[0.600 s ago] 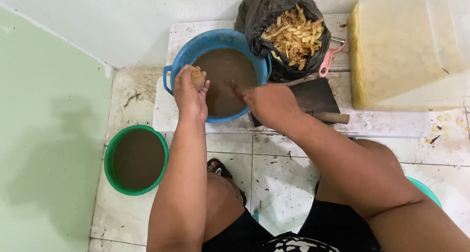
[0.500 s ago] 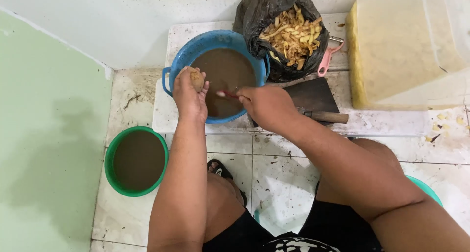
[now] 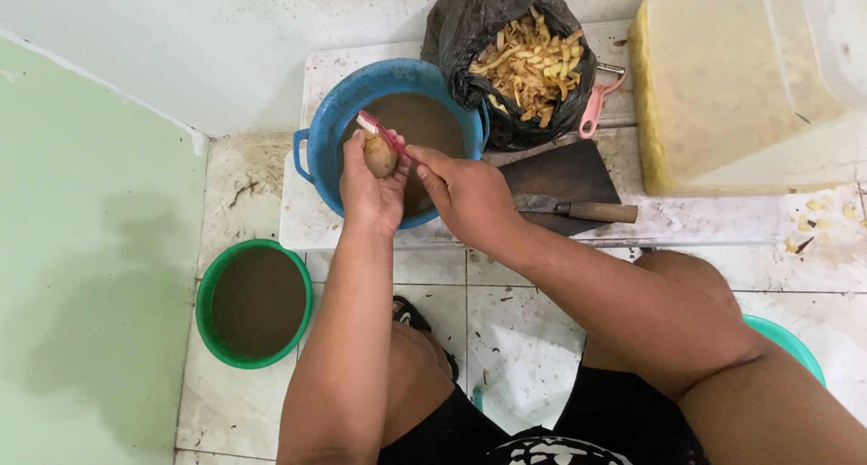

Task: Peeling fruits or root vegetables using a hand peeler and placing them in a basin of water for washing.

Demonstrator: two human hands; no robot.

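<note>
Two basins of brown water: blue one (image 3: 318,126), green one (image 3: 208,330) below-left of it. One potato (image 3: 379,155), one toothbrush (image 3: 383,134), one cleaver (image 3: 564,190), one black bag (image 3: 470,32).

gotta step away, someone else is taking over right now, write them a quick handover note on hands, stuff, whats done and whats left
Left hand holds a small brown potato over the blue basin of muddy water.
Right hand holds a pink toothbrush, bristles at the potato's top.
Cleaver lies on the white board, right of the basin; black bag of peelings behind it; green bucket of brown water on the floor.
Done: potato is wet and in hand.
Left: it looks unpeeled, so scrubbing likely remains.
</note>
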